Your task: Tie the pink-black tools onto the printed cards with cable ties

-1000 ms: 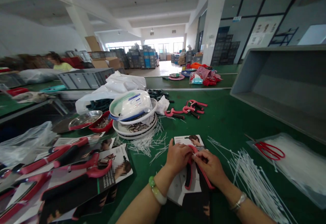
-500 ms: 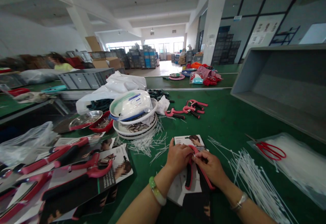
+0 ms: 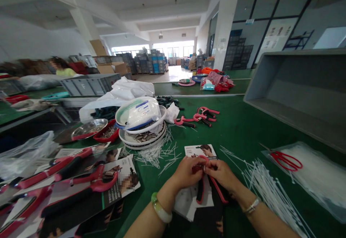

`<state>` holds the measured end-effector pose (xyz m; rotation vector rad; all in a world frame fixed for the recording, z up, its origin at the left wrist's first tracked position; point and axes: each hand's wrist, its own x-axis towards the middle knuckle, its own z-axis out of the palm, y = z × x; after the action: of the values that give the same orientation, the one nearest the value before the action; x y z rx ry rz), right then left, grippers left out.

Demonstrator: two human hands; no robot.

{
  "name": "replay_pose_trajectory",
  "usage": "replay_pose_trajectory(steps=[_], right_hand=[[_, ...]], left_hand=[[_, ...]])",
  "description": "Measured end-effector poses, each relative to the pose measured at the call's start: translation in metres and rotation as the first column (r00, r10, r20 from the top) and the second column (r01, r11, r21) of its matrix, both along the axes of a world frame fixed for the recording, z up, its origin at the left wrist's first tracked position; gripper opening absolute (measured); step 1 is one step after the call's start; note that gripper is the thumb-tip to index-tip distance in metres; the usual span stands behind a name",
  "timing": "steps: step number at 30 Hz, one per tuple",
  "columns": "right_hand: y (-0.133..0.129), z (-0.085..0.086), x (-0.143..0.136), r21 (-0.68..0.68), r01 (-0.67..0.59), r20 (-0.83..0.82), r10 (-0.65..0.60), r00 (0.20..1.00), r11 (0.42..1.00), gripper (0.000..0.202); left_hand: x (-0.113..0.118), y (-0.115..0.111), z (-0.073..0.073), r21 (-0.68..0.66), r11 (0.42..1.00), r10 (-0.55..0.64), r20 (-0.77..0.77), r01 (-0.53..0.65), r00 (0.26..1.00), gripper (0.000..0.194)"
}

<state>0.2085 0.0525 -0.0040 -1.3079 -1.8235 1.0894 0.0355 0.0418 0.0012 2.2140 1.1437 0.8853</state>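
A pink-and-black hand grip exerciser [image 3: 200, 189] lies on a printed backing card [image 3: 189, 150], its two handles spread towards me. My left hand [image 3: 186, 173] is closed around its coil end, fingers curled. My right hand [image 3: 221, 173] pinches at the same spot, its fingertips touching the left ones; what sits between them is hidden. Under the handles, a pale flap of card [image 3: 186, 203] shows. Loose white cable ties [image 3: 266, 184] lie in a heap to the right of my right hand.
Carded hand grips [image 3: 81, 191] are piled at left. Stacked bowls [image 3: 143, 137] hold metal springs, with more cable ties [image 3: 151, 155] before them. Bare hand grips [image 3: 198, 117] lie farther back. At right are red scissors [image 3: 286, 160] on a plastic bag [image 3: 313, 180] and a grey crate [image 3: 297, 93].
My left hand has rolled over and lowered slightly, its fingers curling in more at the coil end. My right fingertips have drawn closer to it. The hand grip stays on the card.
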Motion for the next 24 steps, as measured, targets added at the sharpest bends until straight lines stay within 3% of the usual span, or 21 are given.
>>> replay_pose_trajectory(steps=[4, 10, 14, 19, 24], right_hand=[[-0.003, -0.003, 0.000, 0.042, 0.048, 0.005, -0.049, 0.999, 0.998, 0.018], [-0.015, -0.005, -0.002, 0.126, 0.134, -0.062, -0.127, 0.990, 0.983, 0.017], [-0.019, -0.006, -0.006, 0.280, 0.126, -0.139, -0.089, 0.986, 0.952, 0.020], [-0.004, 0.000, -0.010, 0.338, -0.063, 0.177, 0.002, 0.984, 0.939, 0.030], [0.005, 0.001, -0.004, 0.357, -0.196, 0.393, 0.044, 0.919, 0.913, 0.026]], left_hand=[[0.003, 0.000, -0.004, 0.006, 0.997, 0.077, -0.025, -0.077, 0.997, 0.015], [0.016, -0.006, -0.008, 0.235, 0.960, 0.144, 0.044, -0.150, 0.989, 0.020], [0.018, -0.012, -0.008, 0.352, 0.920, 0.154, 0.076, -0.171, 0.985, 0.025], [0.020, -0.018, -0.007, 0.333, 0.890, 0.249, 0.220, -0.313, 0.943, 0.028], [0.014, -0.022, -0.006, 0.318, 0.907, 0.232, 0.169, -0.276, 0.958, 0.025]])
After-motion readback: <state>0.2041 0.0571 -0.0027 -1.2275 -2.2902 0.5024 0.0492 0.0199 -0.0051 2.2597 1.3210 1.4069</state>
